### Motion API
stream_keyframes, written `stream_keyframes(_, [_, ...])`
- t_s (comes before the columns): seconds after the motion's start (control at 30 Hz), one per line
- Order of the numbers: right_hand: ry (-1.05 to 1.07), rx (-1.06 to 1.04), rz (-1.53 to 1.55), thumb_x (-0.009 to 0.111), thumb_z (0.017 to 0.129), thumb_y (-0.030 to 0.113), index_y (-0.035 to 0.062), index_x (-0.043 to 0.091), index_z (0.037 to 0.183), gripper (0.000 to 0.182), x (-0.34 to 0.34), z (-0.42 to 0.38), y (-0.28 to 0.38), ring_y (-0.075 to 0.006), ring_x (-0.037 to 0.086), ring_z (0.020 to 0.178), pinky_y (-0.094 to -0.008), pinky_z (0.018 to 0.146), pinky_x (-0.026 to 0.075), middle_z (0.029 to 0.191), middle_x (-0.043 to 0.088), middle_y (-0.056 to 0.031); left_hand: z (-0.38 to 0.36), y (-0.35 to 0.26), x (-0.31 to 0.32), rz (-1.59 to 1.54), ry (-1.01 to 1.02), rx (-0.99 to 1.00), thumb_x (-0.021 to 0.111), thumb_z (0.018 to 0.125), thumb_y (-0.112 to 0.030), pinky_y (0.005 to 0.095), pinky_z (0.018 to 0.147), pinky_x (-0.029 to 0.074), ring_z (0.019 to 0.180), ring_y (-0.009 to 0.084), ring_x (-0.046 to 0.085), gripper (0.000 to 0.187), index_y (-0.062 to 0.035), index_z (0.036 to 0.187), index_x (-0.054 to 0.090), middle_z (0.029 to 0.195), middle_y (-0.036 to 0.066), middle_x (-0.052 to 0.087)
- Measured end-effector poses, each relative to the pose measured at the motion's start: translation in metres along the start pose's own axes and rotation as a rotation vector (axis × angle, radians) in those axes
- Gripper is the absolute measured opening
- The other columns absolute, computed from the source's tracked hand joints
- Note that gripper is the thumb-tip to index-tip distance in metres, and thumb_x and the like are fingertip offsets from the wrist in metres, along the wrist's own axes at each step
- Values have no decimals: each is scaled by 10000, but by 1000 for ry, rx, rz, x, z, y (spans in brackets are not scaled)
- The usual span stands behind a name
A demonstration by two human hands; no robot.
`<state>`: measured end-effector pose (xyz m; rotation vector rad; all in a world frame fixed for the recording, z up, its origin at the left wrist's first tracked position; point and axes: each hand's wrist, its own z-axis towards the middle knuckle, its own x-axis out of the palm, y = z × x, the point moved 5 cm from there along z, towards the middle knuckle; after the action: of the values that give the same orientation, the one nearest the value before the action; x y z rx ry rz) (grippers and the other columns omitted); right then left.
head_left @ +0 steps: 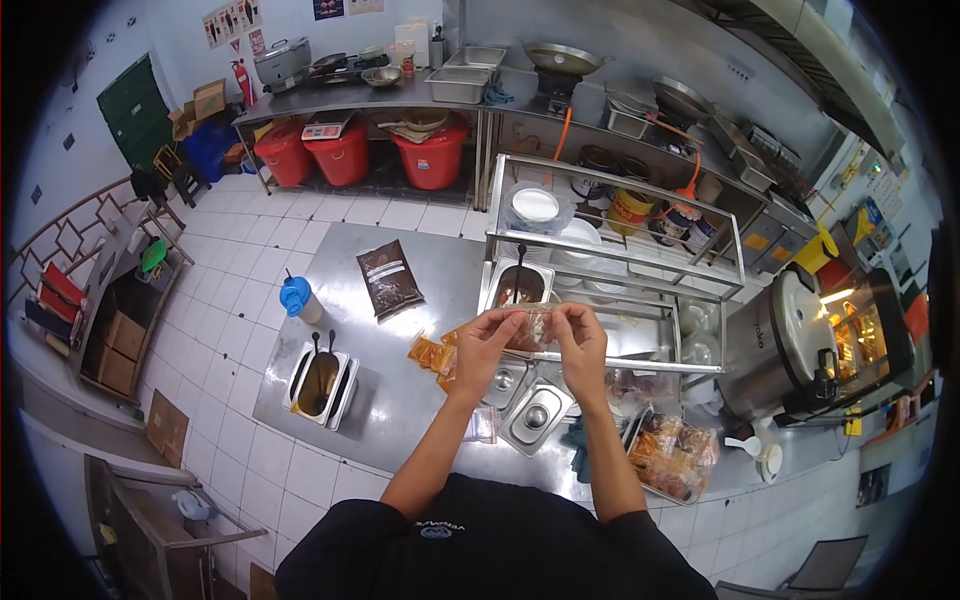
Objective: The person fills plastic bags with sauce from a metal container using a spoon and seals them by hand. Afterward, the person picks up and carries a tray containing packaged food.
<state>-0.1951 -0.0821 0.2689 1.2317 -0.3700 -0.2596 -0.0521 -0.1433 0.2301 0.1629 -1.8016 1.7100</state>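
At the far left of the steel counter [400, 400] stands a blue-lidded bottle [297, 298], and below it a rectangular sauce tub [320, 383] with two dark ladle handles sticking out; its contents read only as a brownish liquid. Further along lies a dark brown pouch [390, 278], flat on the metal, its white label too small to read. Just right of that, a cluster of small orange sachets [432, 354] sits partly behind the left wrist.

The left hand [487, 340] and the right hand [580, 338] meet at chest height over the counter, both pinching a small clear plastic bag [533, 328] between them — thumbs and fingertips pressed on its upper edge, one hand at each side. What is inside the bag is hard to make out; it shows only as a pale, faintly brownish blur. The bag hangs in the air above the lidded steel containers [530, 405], touching nothing else.

Behind the hands a deep steel insert [518, 285] holds a spoon upright, and a wire rack [620, 250] carries white plates [536, 205] wrapped in film. Right of the right forearm, a tray of bagged food [672, 455] is partly hidden by the arm — its packets are indistinct. A large steel rice cooker [785, 345] stands at the right edge, distorted by the lens.
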Motion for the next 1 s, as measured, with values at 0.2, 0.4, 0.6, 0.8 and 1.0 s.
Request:
stream_keyframes(0.2, [-58, 74, -10, 641, 979, 123, -4, 648, 1035, 139, -1, -14, -13, -65, 605, 825, -226, 736, 486, 911, 669, -19, 0, 13, 2, -21, -40, 25, 683, 951, -141, 240, 703, 555, 799, 94, 663, 197, 15, 1072, 685, 933, 54, 720])
stream_keyframes(0.4, [-127, 42, -55, 644, 975, 118, -2, 649, 1034, 134, -8, -19, -11, -66, 616, 825, -221, 750, 491, 911, 680, -26, -6, 6, 15, 108, -31, 78, 679, 956, -144, 247, 744, 546, 850, 94, 658, 198, 23, 1062, 681, 956, 60, 719])
stream_keyframes(0.6, [-108, 60, -116, 644, 962, 120, -12, 666, 1031, 151, -11, -29, -22, -103, 663, 821, -257, 734, 536, 936, 712, -58, -10, 20, 19, 231, 52, -6, 678, 949, -108, 237, 769, 533, 864, 97, 649, 147, 8, 1038, 679, 969, 60, 705])
stream_keyframes(0.8, [-43, 166, -193, 693, 923, 156, -19, 714, 983, 186, -34, -61, -29, -123, 670, 797, -278, 720, 526, 865, 725, -73, -21, 51, 0, 387, 187, -48, 670, 947, -92, 261, 857, 509, 955, 134, 651, 128, 21, 1004, 683, 1059, 90, 707])
stream_keyframes(1.0, [-35, 292, -264, 699, 889, 141, 8, 740, 915, 141, -91, -120, -44, -112, 655, 772, -285, 698, 499, 832, 732, -63, -60, 106, -5, 420, 451, -195, 644, 970, -133, 314, 936, 492, 1033, 174, 648, 196, 18, 1075, 710, 1081, 110, 709])
